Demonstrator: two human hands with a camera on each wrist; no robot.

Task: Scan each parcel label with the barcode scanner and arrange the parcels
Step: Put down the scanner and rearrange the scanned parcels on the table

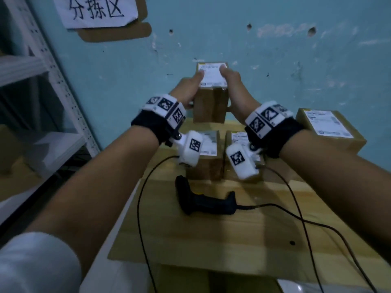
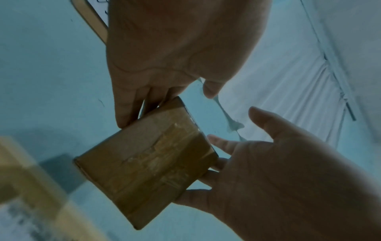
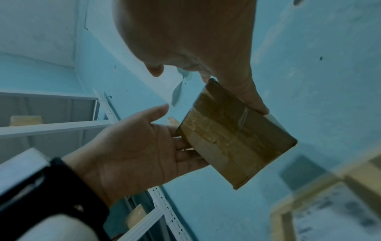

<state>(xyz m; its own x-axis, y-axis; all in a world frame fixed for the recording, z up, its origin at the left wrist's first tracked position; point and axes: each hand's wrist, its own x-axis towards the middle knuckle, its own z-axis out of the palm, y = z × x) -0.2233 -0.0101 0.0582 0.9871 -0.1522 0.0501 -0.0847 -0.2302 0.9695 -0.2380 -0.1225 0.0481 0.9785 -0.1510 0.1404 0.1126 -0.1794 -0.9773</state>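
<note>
Brown cardboard box (image 1: pixel 211 96) is held up off the wooden table (image 1: pixel 211 229), between both hands. The left hand (image 1: pixel 187 89) and right hand (image 1: pixel 233 87) clasp its sides, thumbs on the label, fingers underneath. The scanner (image 1: pixel 203 197) lies near the table's front, behind it two boxes (image 1: pixel 206 157) and blue wall.

Both arms stretched forward, left hand (image 1: pixel 186 90) and right hand (image 1: pixel 234 89) raised, thumbs on top, fingers underneath
</note>
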